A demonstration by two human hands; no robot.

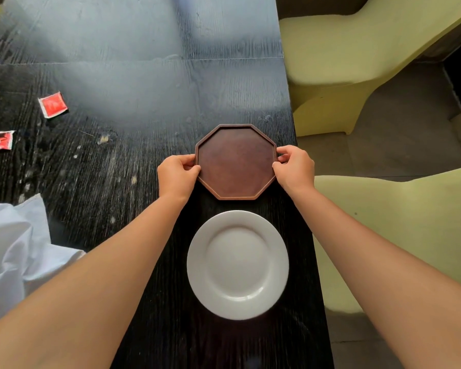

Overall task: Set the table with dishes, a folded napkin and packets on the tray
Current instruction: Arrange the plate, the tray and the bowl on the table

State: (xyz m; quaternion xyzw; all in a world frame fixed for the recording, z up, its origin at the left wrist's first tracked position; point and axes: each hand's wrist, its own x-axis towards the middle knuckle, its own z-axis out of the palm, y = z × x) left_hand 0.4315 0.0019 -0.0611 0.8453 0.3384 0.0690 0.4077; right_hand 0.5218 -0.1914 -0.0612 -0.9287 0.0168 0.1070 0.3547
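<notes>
Here the tray (236, 162) is being placed near the counter's (133, 102) right edge.

The left hand (176, 174) and right hand (294, 167) have their fingers pinched on its opposite rims, just beyond the white plate (237, 265). Next comes letting go, then probably fetching the two red packets (53, 104) by the left edge and the crumpled napkin (16, 243).

Dark wood-grain table (133, 89), scuffed and glossy; pale yellow-green chairs (357, 49) along its right edge.
</notes>
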